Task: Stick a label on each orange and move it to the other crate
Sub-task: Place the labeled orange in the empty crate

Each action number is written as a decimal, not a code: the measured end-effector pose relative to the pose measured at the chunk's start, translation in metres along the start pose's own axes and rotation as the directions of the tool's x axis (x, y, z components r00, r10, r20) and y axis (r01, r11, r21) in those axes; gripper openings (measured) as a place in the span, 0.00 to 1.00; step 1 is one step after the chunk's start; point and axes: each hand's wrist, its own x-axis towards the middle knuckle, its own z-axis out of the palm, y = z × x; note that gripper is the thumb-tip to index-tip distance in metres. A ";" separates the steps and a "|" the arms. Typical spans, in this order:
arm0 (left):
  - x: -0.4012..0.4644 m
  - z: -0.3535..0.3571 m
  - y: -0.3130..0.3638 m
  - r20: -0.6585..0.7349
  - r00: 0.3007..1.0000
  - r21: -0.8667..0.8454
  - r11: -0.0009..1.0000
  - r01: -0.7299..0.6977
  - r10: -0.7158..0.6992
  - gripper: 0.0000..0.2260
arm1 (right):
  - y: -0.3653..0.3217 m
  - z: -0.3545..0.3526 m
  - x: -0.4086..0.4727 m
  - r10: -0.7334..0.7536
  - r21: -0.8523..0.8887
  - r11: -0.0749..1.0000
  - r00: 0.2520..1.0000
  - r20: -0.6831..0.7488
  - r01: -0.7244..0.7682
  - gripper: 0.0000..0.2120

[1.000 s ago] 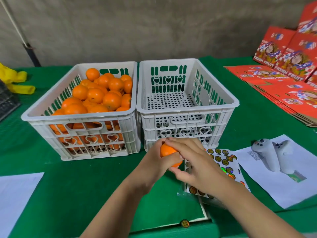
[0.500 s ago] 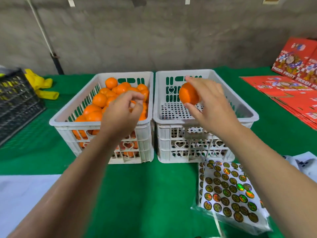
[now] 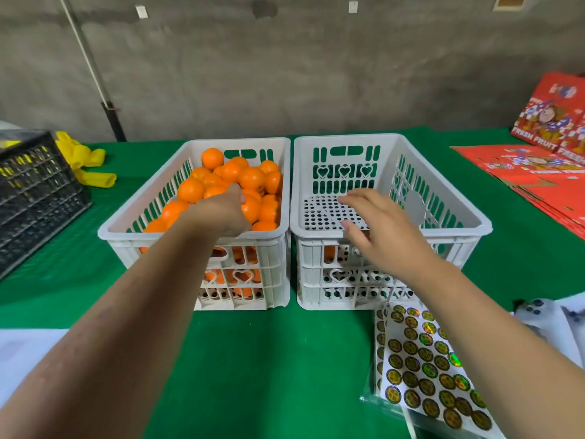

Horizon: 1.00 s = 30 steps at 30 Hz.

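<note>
By my left hand I note glossy oranges in a white perforated plastic crate; below my right hand, shiny foil stickers lie on matt green cloth.

Oranges in left crate

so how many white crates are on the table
2. The left white crate holds the pile of oranges; the right white crate stands beside it, with one orange showing through its front slots. A black crate sits at far left.
</note>
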 end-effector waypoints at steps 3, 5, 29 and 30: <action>0.002 -0.003 0.006 0.003 1.000 0.106 0.994 -0.001 0.000 0.28 | -0.001 0.003 -0.014 0.002 0.014 1.000 0.999 -0.051 -0.001 0.21; 0.005 -0.004 0.007 -0.013 1.000 0.192 0.981 0.014 -0.012 0.25 | 0.001 0.008 -0.026 0.020 0.033 0.999 0.996 -0.092 -0.017 0.21; -0.170 0.129 0.088 -0.393 0.901 -0.914 0.026 -0.404 0.186 0.14 | 0.041 0.069 -0.178 0.559 -0.253 0.822 0.807 0.190 -0.510 0.26; -0.174 0.145 0.096 -0.297 0.931 -0.952 0.015 -0.307 0.213 0.15 | 0.041 0.069 -0.177 0.556 -0.233 0.826 0.808 0.195 -0.513 0.25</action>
